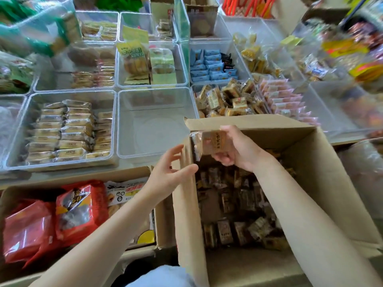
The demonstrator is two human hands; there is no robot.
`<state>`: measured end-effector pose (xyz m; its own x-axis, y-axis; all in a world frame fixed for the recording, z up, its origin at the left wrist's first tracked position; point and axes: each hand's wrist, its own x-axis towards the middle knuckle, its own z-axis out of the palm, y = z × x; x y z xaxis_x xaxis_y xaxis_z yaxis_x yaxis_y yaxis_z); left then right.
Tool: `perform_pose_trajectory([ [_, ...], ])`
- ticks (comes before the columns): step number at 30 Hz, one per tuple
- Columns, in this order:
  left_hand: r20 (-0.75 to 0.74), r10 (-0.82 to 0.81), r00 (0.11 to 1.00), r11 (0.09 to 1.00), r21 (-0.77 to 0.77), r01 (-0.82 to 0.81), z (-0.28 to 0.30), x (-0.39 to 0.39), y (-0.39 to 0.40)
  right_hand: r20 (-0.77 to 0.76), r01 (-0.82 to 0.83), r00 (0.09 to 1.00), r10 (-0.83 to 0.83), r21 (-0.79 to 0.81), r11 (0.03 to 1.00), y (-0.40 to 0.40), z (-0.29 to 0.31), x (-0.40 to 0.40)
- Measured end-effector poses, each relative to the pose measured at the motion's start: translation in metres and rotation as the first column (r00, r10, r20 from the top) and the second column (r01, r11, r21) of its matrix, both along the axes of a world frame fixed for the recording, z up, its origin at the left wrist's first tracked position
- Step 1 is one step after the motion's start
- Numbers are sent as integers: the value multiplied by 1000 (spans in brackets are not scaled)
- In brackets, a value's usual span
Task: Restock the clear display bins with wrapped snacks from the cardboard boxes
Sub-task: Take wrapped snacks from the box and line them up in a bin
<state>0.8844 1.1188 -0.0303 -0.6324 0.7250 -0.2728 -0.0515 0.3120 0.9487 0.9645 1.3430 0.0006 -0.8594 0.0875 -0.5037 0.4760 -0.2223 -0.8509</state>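
there is just one view, from the camera on my head, looking forward and steeply down over my own arms. it sits close: my forearms run up from the bottom edge, my left hand [170, 172] and right hand [234, 148] near the middle of the frame. right below me is the open cardboard box [323, 162], seen straight into from above. beyond it the clear display bins [153, 125] stretch away toward the top edge. the lens is wide, so the bin edges bow and the far corners smear into blur. no second view shares any of this.
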Motion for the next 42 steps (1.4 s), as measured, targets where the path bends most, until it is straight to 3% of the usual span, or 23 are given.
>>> perform_pose_trajectory([
  [4, 43, 139, 989, 971, 192, -145, 37, -29, -18, -108, -43, 993, 45, 25, 999, -54, 36, -40],
  [7, 14, 278, 960, 941, 197, -275, 49, -68, -51, -71, -16, 997, 27, 159, 987, -97, 36, -78],
  [10, -40, 212, 976, 972, 114, -206, 42, -113, -102, -119, 0, 991, 58, 436, 900, -130, 24, -115],
  [12, -152, 78, 985, 995, -48, -86, 28, -143, -134, -85, -145, 975, 206, 458, 877, -152, 14, -135],
  [14, -160, -3, 987, 993, -115, -15, 12, -167, -160, -20, -266, 954, 301, 416, 870, -176, 1, -152],
  [16, -108, 41, 993, 995, -89, -51, -4, -182, -180, 1, -266, 957, 290, 400, 877, -200, -12, -169],
  [19, -306, 144, 941, 968, -155, -199, -44, -204, -206, 14, -181, 978, 206, 535, 825, -227, -26, -201],
  [22, -587, -55, 808, 852, -449, -269, -90, -219, -239, -1, -103, 985, 174, 803, 588, -243, -39, -235],
  [24, -647, -216, 731, 800, -547, -247, -115, -219, -257, 3, -102, 964, 266, 928, 358, -250, -50, -259],
  [27, -691, -305, 656, 795, -564, -224, -132, -217, -267, 312, -263, 849, 427, 950, -170, -265, -70, -295],
  [28, -693, -307, 652, 795, -563, -224, -134, -218, -267, 429, -327, 801, 417, 898, -295, -272, -78, -303],
  [29, -694, -308, 651, 794, -564, -226, -136, -220, -268, 506, -380, 766, 398, 854, -355, -277, -87, -309],
  [30, -695, -310, 648, 792, -566, -229, -138, -221, -268, 550, -438, 744, 380, 830, -345, -283, -95, -312],
  [34, -692, -333, 640, 787, -578, -215, -139, -222, -268, 574, -582, 740, 351, 808, -95, -285, -114, -311],
  [37, -681, -349, 644, 775, -596, -211, -141, -222, -268, 489, -517, 775, 400, 855, -45, -281, -119, -299],
  [42, -634, -361, 684, 753, -631, -187, -137, -222, -264, 429, -546, 795, 429, 814, 199, -284, -116, -264],
])
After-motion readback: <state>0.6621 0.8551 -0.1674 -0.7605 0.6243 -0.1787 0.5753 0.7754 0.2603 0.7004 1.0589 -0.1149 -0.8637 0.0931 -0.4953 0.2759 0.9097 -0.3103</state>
